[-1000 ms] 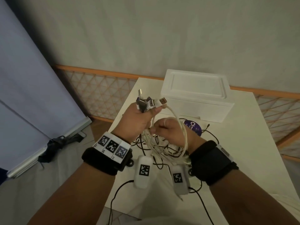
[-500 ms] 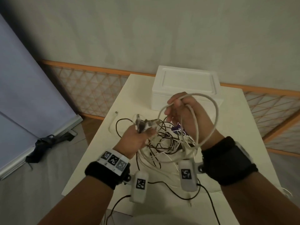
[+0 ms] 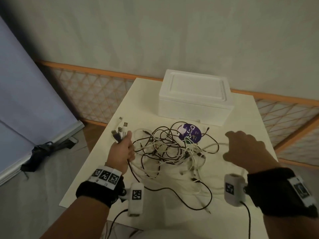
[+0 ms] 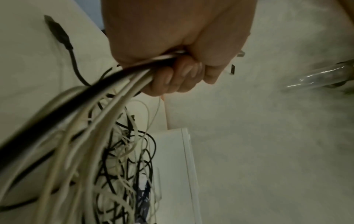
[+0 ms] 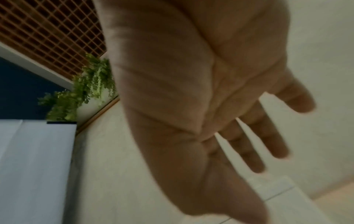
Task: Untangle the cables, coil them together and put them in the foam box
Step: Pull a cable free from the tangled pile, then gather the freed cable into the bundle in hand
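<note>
A tangle of black and white cables (image 3: 170,150) lies spread on the white table (image 3: 241,128). My left hand (image 3: 123,149) grips a bundle of cable ends, with several USB plugs (image 3: 119,133) sticking out above the fist. The left wrist view shows the fingers (image 4: 178,75) curled round black and white cables (image 4: 107,91). My right hand (image 3: 245,149) hovers over the right side of the tangle with fingers spread and nothing in it; its palm (image 5: 191,91) is bare in the right wrist view. The white foam box (image 3: 195,99), lid on, stands at the table's far side.
A purple round label or disc (image 3: 190,134) lies under the cables near the box. A wooden lattice rail (image 3: 96,94) runs behind the table, and a folded dark item (image 3: 43,152) lies on the floor to the left.
My right hand let go of the white loop it had lifted and moved right, now bare. The cable tangle has dropped onto the table. The left hand lowered, still holding the plug ends.
</note>
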A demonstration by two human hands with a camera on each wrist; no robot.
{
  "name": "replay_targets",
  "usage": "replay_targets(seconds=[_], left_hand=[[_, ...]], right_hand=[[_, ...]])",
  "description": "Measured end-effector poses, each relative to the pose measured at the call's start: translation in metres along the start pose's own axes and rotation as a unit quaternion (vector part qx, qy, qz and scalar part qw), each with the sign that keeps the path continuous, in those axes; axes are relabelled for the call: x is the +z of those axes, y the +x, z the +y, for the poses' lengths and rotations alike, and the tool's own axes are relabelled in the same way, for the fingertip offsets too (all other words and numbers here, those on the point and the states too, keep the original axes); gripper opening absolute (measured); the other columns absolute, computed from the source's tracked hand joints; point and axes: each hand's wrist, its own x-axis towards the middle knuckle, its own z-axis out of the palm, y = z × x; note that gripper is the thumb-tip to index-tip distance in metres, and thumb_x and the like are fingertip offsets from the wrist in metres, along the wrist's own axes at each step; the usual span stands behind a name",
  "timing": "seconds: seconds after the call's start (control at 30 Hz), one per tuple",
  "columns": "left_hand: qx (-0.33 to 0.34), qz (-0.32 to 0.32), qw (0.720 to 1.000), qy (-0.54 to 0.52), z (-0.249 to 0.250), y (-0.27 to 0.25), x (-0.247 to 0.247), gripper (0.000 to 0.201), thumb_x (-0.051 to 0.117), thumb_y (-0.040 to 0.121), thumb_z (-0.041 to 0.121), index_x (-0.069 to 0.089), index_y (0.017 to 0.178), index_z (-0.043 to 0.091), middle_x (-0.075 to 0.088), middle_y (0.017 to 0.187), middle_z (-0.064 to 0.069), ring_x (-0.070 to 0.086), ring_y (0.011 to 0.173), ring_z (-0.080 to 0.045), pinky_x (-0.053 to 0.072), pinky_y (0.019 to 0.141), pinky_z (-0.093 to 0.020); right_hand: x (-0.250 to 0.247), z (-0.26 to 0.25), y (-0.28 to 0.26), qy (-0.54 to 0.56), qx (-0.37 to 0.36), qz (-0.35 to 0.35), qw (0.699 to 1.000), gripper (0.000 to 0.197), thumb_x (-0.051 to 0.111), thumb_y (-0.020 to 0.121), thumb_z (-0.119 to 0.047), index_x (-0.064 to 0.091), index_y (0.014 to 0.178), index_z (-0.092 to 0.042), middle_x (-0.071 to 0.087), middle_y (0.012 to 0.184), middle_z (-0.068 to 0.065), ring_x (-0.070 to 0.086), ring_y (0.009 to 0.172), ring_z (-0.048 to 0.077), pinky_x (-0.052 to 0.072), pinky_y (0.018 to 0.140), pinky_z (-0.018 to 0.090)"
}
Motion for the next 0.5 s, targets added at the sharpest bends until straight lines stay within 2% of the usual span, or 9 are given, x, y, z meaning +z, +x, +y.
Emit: replay_targets(seconds=[0.03, 0.07, 0.13, 0.2, 0.27, 0.3, 0.37, 0.43, 0.5], left_hand=[[0.003, -0.012, 1.0, -0.01, 0.004, -0.006, 0.004, 0.053, 0.051, 0.096, 0.036, 0.025, 0.054, 0.02, 0.02, 0.041, 0.005, 0.016, 0.036, -0.012, 0.014, 0.041, -0.023], [0.005, -0.029, 0.999, -0.023, 0.006, -0.013, 0.01, 0.053, 0.05, 0.097, 0.036, 0.025, 0.054, 0.019, 0.02, 0.041, 0.004, 0.016, 0.035, -0.011, 0.014, 0.041, -0.023], [0.013, -0.083, 0.995, -0.046, 0.011, -0.027, 0.03, 0.053, 0.047, 0.097, 0.038, 0.026, 0.054, 0.018, 0.021, 0.043, 0.003, 0.018, 0.036, -0.011, 0.015, 0.041, -0.022], [0.025, -0.135, 0.989, -0.054, 0.016, -0.042, 0.053, 0.053, 0.045, 0.097, 0.043, 0.028, 0.053, 0.017, 0.023, 0.046, 0.001, 0.022, 0.039, -0.012, 0.02, 0.041, -0.022], [0.031, -0.169, 0.983, -0.063, 0.02, -0.051, 0.068, 0.055, 0.046, 0.092, 0.048, 0.033, 0.051, 0.015, 0.029, 0.046, -0.001, 0.028, 0.04, -0.014, 0.027, 0.041, -0.023], [0.026, -0.178, 0.981, -0.075, 0.023, -0.052, 0.069, 0.055, 0.048, 0.089, 0.05, 0.035, 0.05, 0.014, 0.031, 0.044, -0.002, 0.03, 0.039, -0.015, 0.03, 0.04, -0.023], [0.009, -0.176, 0.978, -0.113, 0.032, -0.047, 0.054, 0.055, 0.047, 0.089, 0.05, 0.035, 0.048, 0.015, 0.03, 0.041, 0.0, 0.028, 0.034, -0.013, 0.029, 0.038, -0.02], [0.003, -0.133, 0.98, -0.147, 0.044, -0.034, 0.022, 0.058, 0.045, 0.093, 0.05, 0.032, 0.047, 0.018, 0.026, 0.038, 0.004, 0.023, 0.03, -0.01, 0.022, 0.036, -0.018], [0.007, -0.08, 0.982, -0.169, 0.053, -0.023, -0.015, 0.058, 0.045, 0.093, 0.051, 0.03, 0.045, 0.021, 0.023, 0.038, 0.006, 0.02, 0.03, -0.008, 0.018, 0.036, -0.018]], right_hand=[[-0.001, -0.005, -0.002, 0.028, -0.046, -0.005, 0.999, 0.062, 0.064, 0.078, -0.032, 0.04, 0.135, -0.021, 0.044, 0.135, 0.003, 0.043, 0.125, 0.026, 0.032, 0.102, 0.044], [-0.001, -0.014, -0.004, 0.104, -0.106, -0.004, 0.989, 0.071, 0.067, 0.079, -0.035, 0.035, 0.141, -0.021, 0.037, 0.144, 0.003, 0.035, 0.133, 0.023, 0.025, 0.109, 0.041], [-0.009, -0.047, -0.014, 0.309, -0.224, -0.021, 0.924, 0.085, 0.074, 0.075, -0.042, 0.03, 0.145, -0.021, 0.033, 0.147, -0.007, 0.031, 0.134, 0.01, 0.024, 0.113, 0.029], [-0.01, -0.089, -0.023, 0.404, -0.297, -0.088, 0.861, 0.083, 0.077, 0.071, -0.047, 0.036, 0.141, -0.027, 0.042, 0.137, -0.016, 0.039, 0.121, -0.004, 0.032, 0.104, 0.02], [0.005, -0.122, -0.025, 0.409, -0.346, -0.143, 0.832, 0.052, 0.079, 0.072, -0.033, 0.05, 0.115, -0.031, 0.062, 0.108, -0.014, 0.055, 0.092, -0.004, 0.045, 0.084, 0.02], [0.014, -0.129, -0.024, 0.405, -0.35, -0.162, 0.829, 0.041, 0.077, 0.073, -0.022, 0.051, 0.104, -0.027, 0.066, 0.093, -0.007, 0.06, 0.079, 0.003, 0.051, 0.076, 0.026], [0.03, -0.126, -0.02, 0.336, -0.347, -0.199, 0.853, 0.026, 0.066, 0.078, -0.013, 0.054, 0.101, -0.015, 0.07, 0.085, 0.004, 0.066, 0.074, 0.015, 0.055, 0.074, 0.033], [0.048, -0.105, -0.016, 0.235, -0.349, -0.192, 0.887, 0.019, 0.057, 0.085, -0.018, 0.057, 0.103, -0.013, 0.067, 0.088, 0.002, 0.065, 0.076, 0.016, 0.053, 0.07, 0.032], [0.065, -0.077, -0.015, 0.192, -0.335, -0.147, 0.911, 0.019, 0.053, 0.092, -0.031, 0.06, 0.099, -0.015, 0.063, 0.088, -0.001, 0.059, 0.077, 0.014, 0.045, 0.065, 0.027]])
